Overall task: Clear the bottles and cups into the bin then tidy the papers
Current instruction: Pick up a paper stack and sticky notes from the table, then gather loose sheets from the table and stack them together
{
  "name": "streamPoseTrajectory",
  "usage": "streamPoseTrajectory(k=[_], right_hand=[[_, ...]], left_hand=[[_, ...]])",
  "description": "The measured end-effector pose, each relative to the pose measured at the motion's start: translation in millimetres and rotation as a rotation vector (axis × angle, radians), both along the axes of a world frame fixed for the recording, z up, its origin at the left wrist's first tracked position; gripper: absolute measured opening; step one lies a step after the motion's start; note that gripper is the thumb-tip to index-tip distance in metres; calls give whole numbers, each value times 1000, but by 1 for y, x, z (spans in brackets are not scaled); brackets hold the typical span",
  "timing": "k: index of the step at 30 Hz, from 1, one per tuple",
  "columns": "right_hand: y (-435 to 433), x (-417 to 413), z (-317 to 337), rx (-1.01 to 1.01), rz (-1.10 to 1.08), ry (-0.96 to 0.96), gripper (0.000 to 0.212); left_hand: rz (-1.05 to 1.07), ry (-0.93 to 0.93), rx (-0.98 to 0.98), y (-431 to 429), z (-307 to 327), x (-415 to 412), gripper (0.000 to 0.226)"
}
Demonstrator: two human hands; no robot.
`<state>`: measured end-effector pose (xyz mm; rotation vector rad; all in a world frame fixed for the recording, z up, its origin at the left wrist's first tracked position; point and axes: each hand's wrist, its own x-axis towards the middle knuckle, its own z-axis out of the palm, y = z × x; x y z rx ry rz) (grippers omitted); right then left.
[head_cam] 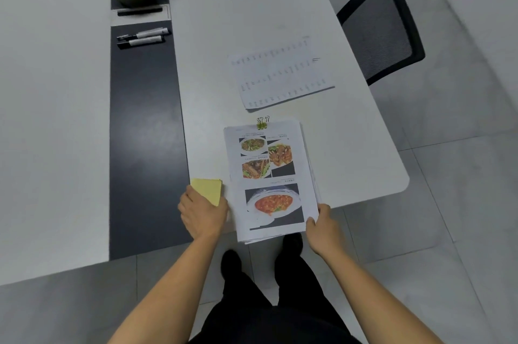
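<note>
Clipped white food-photo paper stack [269,181] is pinched at the tabletop's [252,7] near edge by right hand [322,227], presumably for squaring; yellow square notepad [208,189] is gripped by left hand [201,214].

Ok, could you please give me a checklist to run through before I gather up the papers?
1. Clip: ok, clamps the far edge of the stack.
2. Right grip: ok, pinches the stack's near corner.
3. Left grip: cannot tell, it covers the near edge of the notes.
4. Sheet: not ok, lies apart beyond the stack.
5. Stack: not ok, overhangs the table edge.
</note>
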<state>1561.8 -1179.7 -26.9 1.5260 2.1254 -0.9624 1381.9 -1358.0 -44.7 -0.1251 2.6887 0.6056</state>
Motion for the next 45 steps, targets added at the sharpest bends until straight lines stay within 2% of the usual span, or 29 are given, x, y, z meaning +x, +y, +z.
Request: streamPoseTrajectory(k=[4, 8, 10, 12, 14, 17, 22, 25, 29, 35, 39, 45], right_hand=[[2, 0, -2, 59, 12, -81, 59], [6, -1, 2, 72, 95, -162, 65], [7, -2, 10, 56, 110, -181, 70], [10, -3, 24, 23, 63, -146, 74], [12, -3, 42, -9, 2, -28, 75], [13, 6, 82, 13, -46, 179, 72], [-1, 47, 149, 117, -287, 585, 55], [-8, 80, 175, 181, -421, 734, 44], [-4, 125, 190, 216, -572, 822, 50], [56, 183, 181, 231, -690, 880, 54], [126, 213, 158, 190, -715, 908, 56], [276, 244, 146, 69, -588, 936, 41]], left_hand=[[16, 11, -110, 7, 0, 3, 89], [-33, -44, -188, 10, 2, 7, 99], [-13, -73, -140, 10, 13, 6, 100], [11, -25, 32, 6, 31, 1, 88], [-50, 31, 276, -1, 57, -3, 72], [-173, 14, 522, -14, 106, 3, 68], [-274, 60, 675, -34, 158, 17, 65], [-266, 10, 736, -22, 168, 31, 61], [-343, -107, 787, 26, 176, 50, 61], [-496, -83, 814, 121, 196, 85, 56], [-496, -28, 815, 190, 195, 120, 55], [-379, -22, 795, 316, 189, 196, 52]])
